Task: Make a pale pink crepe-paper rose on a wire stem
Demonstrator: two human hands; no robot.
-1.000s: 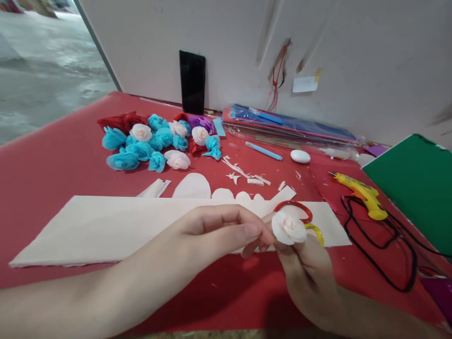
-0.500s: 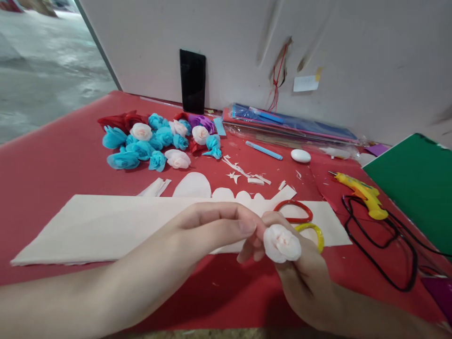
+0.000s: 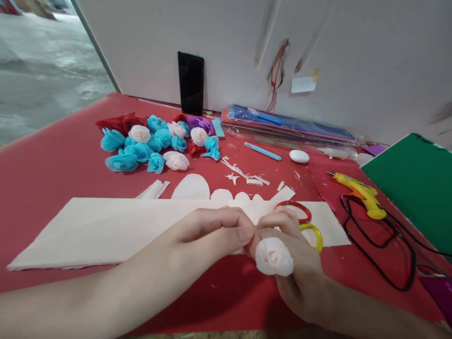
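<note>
A small pale pink-white paper rose [image 3: 274,256] faces up between my two hands, above the front of the red table. My right hand [image 3: 303,263] is closed around its base, which the bloom and fingers hide. From the other side, the thumb and fingers of my left hand [image 3: 208,240] pinch at the rose's left edge. Behind the hands lies a long folded strip of cream paper [image 3: 99,230]. Scissors with a red handle loop [image 3: 303,212] and a yellow one [image 3: 319,238] rest on that strip, partly covered by my right hand.
Finished blue, red, purple and pale paper flowers [image 3: 137,151] cluster at the back left. Cut paper petals [image 3: 190,187] and scraps lie behind the strip. A yellow glue gun [image 3: 363,193] with a looped black cord sits right, near a green board [image 3: 413,183]. A phone [image 3: 191,82] leans against the wall.
The rose and my right hand have shifted slightly left and down. My right fingers have curled up more behind the bloom, while my left hand keeps its pinch.
</note>
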